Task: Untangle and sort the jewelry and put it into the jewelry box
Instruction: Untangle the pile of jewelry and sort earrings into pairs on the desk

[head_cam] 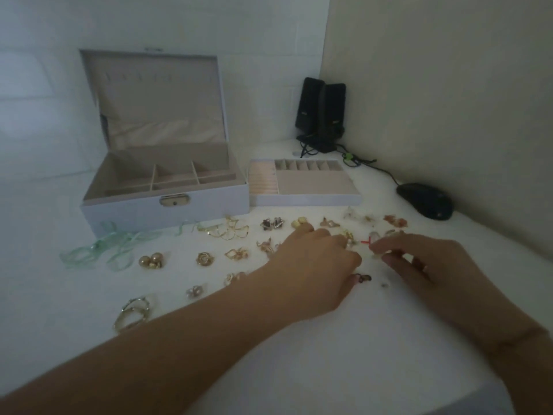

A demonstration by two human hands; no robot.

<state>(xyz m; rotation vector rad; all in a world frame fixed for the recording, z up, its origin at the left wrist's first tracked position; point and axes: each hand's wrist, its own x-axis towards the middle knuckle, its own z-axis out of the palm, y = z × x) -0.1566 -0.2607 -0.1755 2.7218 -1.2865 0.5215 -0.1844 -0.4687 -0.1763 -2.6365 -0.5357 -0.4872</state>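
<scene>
Both forearms enter from the near edge of the tabletop [329, 369]. Your left hand [317, 265] lies palm-down among the pieces, fingers loosely curled; whether it holds anything you cannot tell. Your right hand [425, 262] pinches a small pale piece [377, 253] at its fingertips, beside a red-marked bit [366, 242].

Item 1: loose jewelry, spread across the middle of the tabletop, none yet in the box.
- Gold hoop pair [133, 313], toward the near left. Likely light and stiff; take by the rim.
- Pearl studs [151, 260]. Probably smooth and prone to roll; pinch at the post.
- Gold knot earring [205, 259], thin gold hoops [230, 232], dark small piece [363, 277]. Judged light and easily bent; lift, don't drag.
- Green ribbon [98, 253], toward the left edge. Soft and limp; it will likely snag hooks.

Item 2: jewelry box [164, 211], lid open, compartments showing, toward the far left.

Item 3: removable tray [305, 199], touching the box's right side, with ring rolls and slots.

Item 4: black speakers [320, 106] in the far right corner; computer mouse [425, 200] by the right edge.

Markings: small badges on the speakers, too blurred to read. No other writing legible.
</scene>
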